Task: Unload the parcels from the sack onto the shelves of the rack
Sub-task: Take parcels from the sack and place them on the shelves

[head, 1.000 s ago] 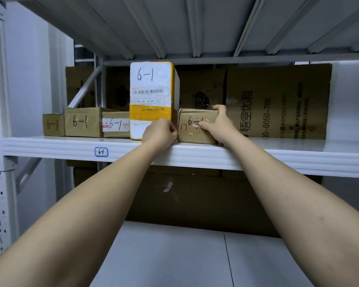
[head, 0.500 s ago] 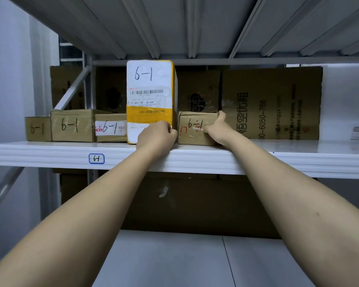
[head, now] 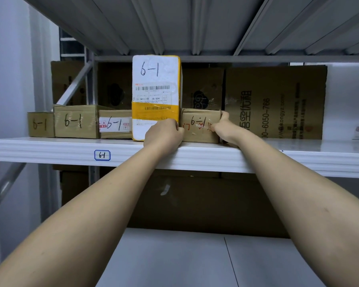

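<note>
- Head view: the small brown cardboard parcel marked 6-1 in black (head: 200, 128) sits on the white metal rack shelf (head: 257, 160), at about 12 o'clock from the person.
- The left hand (head: 164, 132) is curled against the parcel's 9 o'clock edge, touching the tall white-and-yellow taped parcel (head: 156, 96); whether it grips either one I cannot tell.
- The right hand (head: 223, 128) pinches the small parcel's 3 o'clock side, thumb on the top corner.
- Risk: pushing toward 9 o'clock could tip the upright tall parcel onto the three low brown boxes (head: 77, 122).
- Risk: the small parcel stands near the shelf's front lip; a careless release could drag it off.
- The sack is out of view.
</note>
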### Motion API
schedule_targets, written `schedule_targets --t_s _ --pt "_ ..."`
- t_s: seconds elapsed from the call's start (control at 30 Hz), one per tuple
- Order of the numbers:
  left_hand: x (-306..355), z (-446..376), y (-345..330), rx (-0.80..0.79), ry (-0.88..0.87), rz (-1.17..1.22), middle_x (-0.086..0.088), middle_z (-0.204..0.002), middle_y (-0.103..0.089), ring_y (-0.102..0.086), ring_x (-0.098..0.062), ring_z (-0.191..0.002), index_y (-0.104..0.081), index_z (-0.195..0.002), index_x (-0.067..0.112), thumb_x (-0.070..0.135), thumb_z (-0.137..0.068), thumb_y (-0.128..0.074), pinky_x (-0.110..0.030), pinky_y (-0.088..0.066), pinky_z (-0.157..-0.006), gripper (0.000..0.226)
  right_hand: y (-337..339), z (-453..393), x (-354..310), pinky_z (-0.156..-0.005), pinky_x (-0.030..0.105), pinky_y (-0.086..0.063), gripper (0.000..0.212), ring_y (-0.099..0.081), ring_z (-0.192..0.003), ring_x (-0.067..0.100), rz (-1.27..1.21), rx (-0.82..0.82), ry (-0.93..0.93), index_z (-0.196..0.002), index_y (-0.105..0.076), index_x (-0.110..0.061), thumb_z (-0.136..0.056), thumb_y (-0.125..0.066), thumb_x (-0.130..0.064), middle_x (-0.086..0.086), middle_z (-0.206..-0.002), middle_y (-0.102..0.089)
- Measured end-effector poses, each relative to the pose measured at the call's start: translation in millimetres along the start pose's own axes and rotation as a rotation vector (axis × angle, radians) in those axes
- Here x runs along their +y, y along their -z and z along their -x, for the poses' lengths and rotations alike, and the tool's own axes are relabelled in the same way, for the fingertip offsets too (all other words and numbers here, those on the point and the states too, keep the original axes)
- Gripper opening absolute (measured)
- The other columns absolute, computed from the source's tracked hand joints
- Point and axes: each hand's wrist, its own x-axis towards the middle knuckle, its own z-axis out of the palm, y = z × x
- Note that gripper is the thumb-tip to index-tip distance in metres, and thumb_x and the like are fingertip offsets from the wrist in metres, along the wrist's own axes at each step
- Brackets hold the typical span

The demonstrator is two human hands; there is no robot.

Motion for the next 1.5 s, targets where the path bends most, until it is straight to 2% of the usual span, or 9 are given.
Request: schedule_targets --t_s 0.13,0.43,0.57,0.67,0.83,0.97,1.17,1.33,1.5 --pt "0 0 0 -0.008 -0.002 0.011 -0.005 -0.080 -0.063 -0.059 -0.026 -0.077 -0.063 -0.086 0.015 0.027 -0.092 -0.045 -0.032 -0.048 -0.063 0.023 -1 1 1 -0.054 0.029 -0.037 0.063 -0.047 -0.068 0.019 0.096 -0.002 0.002 -0.151 0.001 -0.011 -0.098 -0.033 -0.007 0.016 -0.105 -0.049" --pt "3 4 4 -0.022 0.006 0.002 -0.005 -0.080 -0.062 -0.058 -0.026 -0.077 -0.063 -0.086 0.013 0.026 -0.092 -0.044 -0.029 -0.041 -0.058 0.024 -3 -6 6 -0.079 0.038 -0.047 0.061 -0.056 -0.089 0.030 0.129 0.041 -0.011 -0.151 -0.003 -0.012 -0.098 -0.034 -0.008 0.019 -0.119 -0.055" --pt "3 6 5 -0.022 0.007 0.010 -0.005 -0.077 -0.061 -0.058 -0.026 -0.075 -0.062 -0.084 0.012 0.025 -0.092 -0.043 -0.028 -0.038 -0.055 0.024 -1 -3 5 -0.091 0.039 -0.047 0.067 -0.055 -0.103 0.030 0.101 0.073 -0.024 -0.153 0.000 -0.012 -0.099 -0.040 -0.018 0.018 -0.135 -0.048" --pt "4 7 6 0.003 0.006 0.015 -0.005 -0.080 -0.062 -0.057 -0.026 -0.076 -0.062 -0.087 0.013 0.026 -0.093 -0.042 -0.029 -0.040 -0.057 0.025 0 3 3 -0.089 0.036 -0.043 0.068 -0.054 -0.112 0.033 0.176 0.168 -0.024 -0.153 -0.003 -0.015 -0.098 -0.040 -0.028 0.016 -0.142 -0.044" --pt "6 12 7 0.173 -0.057 0.025 0.001 -0.076 -0.058 -0.053 -0.021 -0.070 -0.057 -0.090 0.016 0.028 -0.095 -0.040 -0.030 -0.035 -0.053 0.021 8 21 -7 -0.073 0.031 -0.042 0.044 -0.056 -0.097 0.023 0.371 0.475 0.076 -0.140 -0.037 -0.022 -0.097 -0.041 -0.030 0.003 -0.128 -0.056" --pt "9 12 6 0.307 -0.202 0.021 0.003 -0.082 -0.059 -0.055 -0.018 -0.071 -0.054 -0.092 0.018 0.028 -0.094 -0.044 -0.033 -0.042 -0.059 0.014 15 32 -9 -0.075 0.032 -0.045 0.024 -0.054 -0.092 0.018 0.285 0.590 0.135 -0.111 -0.060 -0.024 -0.095 -0.042 -0.028 -0.002 -0.116 -0.060" --pt "45 33 -2 0.296 -0.293 0.140 0.004 -0.083 -0.059 -0.056 -0.020 -0.077 -0.050 -0.092 0.018 0.026 -0.089 -0.049 -0.035 -0.044 -0.068 0.008 20 68 2 -0.063 0.025 -0.036 0.023 -0.052 -0.088 0.011 0.209 0.666 0.269 -0.099 -0.064 -0.021 -0.097 -0.041 -0.025 -0.009 -0.099 -0.059" --pt "100 73 -22 0.263 -0.411 0.092 0.003 -0.092 -0.057 -0.054 -0.016 -0.082 -0.052 -0.100 0.019 0.026 -0.089 -0.051 -0.030 -0.037 -0.070 0.013 44 116 35 -0.075 0.028 -0.043 0.020 -0.053 -0.093 0.011 0.282 0.662 0.456 -0.096 -0.063 -0.017 -0.095 -0.043 -0.015 -0.007 -0.095 -0.060" --pt "165 129 -51 0.187 -0.431 0.121 -0.002 -0.100 -0.057 -0.056 -0.023 -0.085 -0.052 -0.106 0.015 0.021 -0.087 -0.051 -0.036 -0.041 -0.069 0.020 91 175 97 -0.075 0.027 -0.040 0.019 -0.055 -0.092 0.015 0.390 0.662 0.432 -0.095 -0.064 -0.015 -0.090 -0.047 -0.011 -0.003 -0.097 -0.063"
